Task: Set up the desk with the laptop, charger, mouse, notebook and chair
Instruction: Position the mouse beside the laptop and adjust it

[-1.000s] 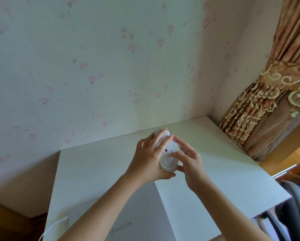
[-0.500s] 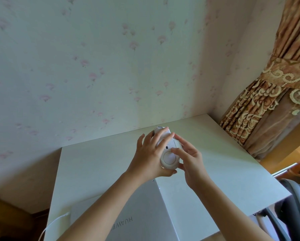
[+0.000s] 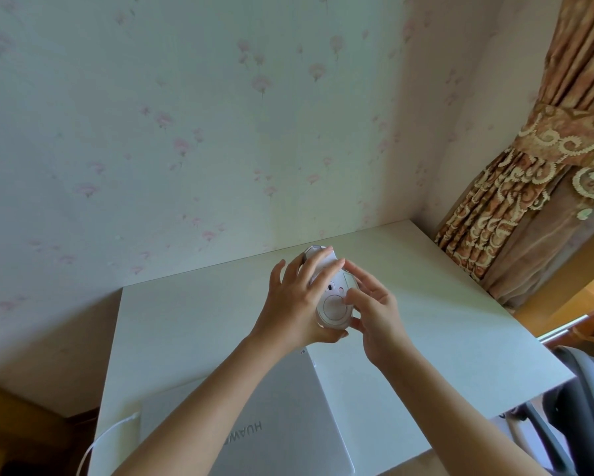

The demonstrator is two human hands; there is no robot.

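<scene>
Mouse (image 3: 333, 304) is sitting flipped belly-up in the left hand (image 3: 295, 304), gripped above the desk (image 3: 192, 324). Right hand (image 3: 374, 310) is pinching at its underside, laptop (image 3: 288, 413) lying shut below.

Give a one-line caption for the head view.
Both hands hold the white mouse underside-up above the desk, beside the closed laptop.

only readable text is "huawei" on the closed laptop (image 3: 254, 431) lid, upside down from here, just below the mouse (image 3: 333, 300).
</scene>
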